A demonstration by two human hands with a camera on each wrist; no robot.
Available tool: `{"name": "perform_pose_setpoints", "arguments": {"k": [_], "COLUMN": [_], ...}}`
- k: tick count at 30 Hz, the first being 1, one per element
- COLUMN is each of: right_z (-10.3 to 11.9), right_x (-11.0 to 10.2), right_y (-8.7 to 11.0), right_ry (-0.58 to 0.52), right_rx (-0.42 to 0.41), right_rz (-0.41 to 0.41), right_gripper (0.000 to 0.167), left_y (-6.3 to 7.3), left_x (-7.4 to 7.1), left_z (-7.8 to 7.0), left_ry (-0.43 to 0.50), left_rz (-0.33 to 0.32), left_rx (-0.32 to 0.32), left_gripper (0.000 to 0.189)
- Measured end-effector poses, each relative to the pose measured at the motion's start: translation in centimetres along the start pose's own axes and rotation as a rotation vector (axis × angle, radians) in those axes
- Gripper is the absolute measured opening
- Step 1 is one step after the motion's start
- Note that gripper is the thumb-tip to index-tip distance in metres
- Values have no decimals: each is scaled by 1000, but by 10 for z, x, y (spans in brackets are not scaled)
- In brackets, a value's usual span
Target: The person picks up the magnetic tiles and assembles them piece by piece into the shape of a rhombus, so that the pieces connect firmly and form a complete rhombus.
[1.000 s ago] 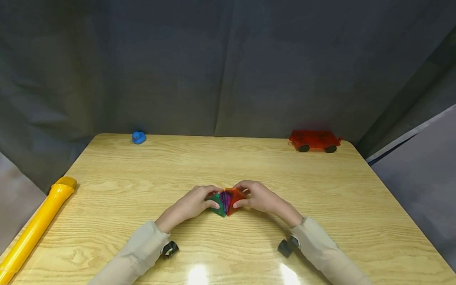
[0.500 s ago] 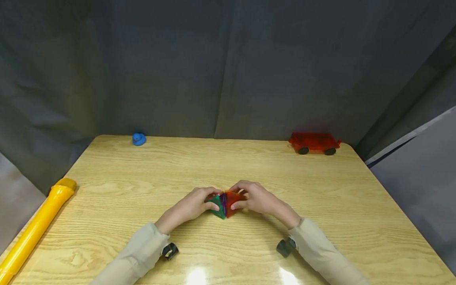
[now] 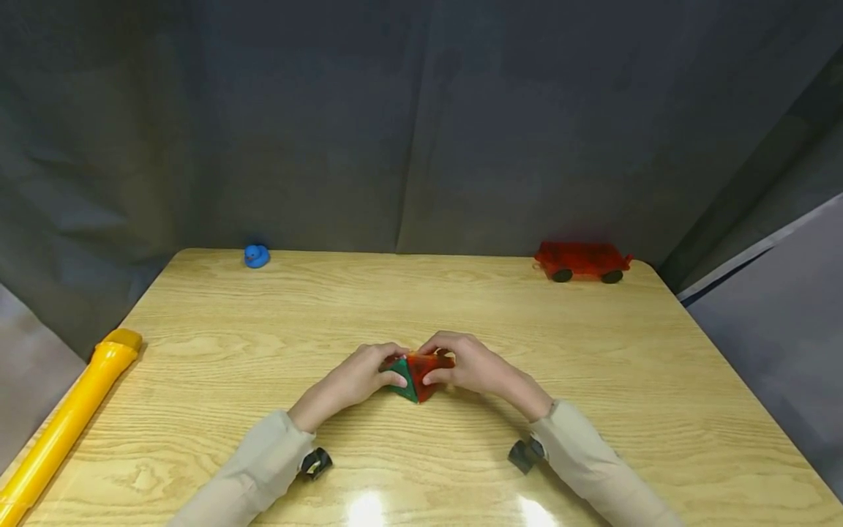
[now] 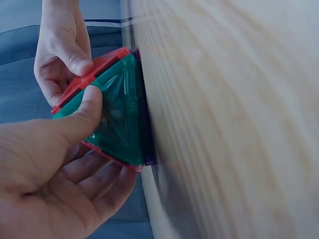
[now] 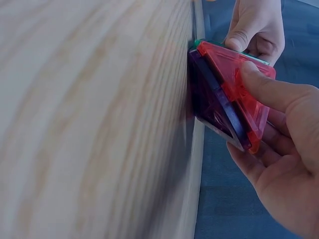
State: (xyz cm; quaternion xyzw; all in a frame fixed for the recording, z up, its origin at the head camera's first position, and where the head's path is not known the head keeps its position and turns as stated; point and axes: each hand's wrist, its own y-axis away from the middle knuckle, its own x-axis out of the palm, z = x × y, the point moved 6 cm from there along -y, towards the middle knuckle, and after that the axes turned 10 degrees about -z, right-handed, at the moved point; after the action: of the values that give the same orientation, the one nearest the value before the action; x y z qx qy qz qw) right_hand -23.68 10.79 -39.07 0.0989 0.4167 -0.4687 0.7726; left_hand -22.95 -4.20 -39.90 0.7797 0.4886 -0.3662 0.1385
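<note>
Near the middle of the table, my left hand (image 3: 358, 375) pinches a translucent green triangular magnetic tile (image 4: 117, 104), thumb on its face and fingers behind. My right hand (image 3: 476, 366) grips a translucent red triangular magnetic tile (image 5: 246, 92) the same way. In the head view the green and red faces meet along a slanting edge, forming a peaked shape. Purple tiles (image 5: 214, 97) sit against the table side of the red one in the right wrist view. Another red edge shows beneath the green tile in the left wrist view. Fingers partly hide the pieces behind.
On the wooden table (image 3: 329, 300), a blue toy duck (image 3: 257, 255) stands at the back left. A red toy wagon base with black wheels (image 3: 582, 261) is at the back right. A long yellow toy microphone (image 3: 69, 421) lies along the left edge. Dark curtains hang behind.
My right hand has moved slightly left, bringing the red tile against the green one. The purple gap between them has closed from the head view. My left hand has barely moved.
</note>
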Motion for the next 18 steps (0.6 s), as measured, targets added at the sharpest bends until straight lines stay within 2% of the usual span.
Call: {"name": "perform_pose_setpoints", "arguments": {"k": [9,18], "right_z": [-6,-11], "right_x": [-1,-6], "right_y": [-4,-9], "right_ry": [13,-12], "right_rx": [9,-19], "right_rz": [-33,-69], "right_gripper": [32,37], "left_y": [-4,-16], "left_x": [1,3], "left_z": [1,3], "left_ry": [2,11], "left_rz": [-25,-54], "left_rx": [-38,-53], "left_gripper": [45,48]}}
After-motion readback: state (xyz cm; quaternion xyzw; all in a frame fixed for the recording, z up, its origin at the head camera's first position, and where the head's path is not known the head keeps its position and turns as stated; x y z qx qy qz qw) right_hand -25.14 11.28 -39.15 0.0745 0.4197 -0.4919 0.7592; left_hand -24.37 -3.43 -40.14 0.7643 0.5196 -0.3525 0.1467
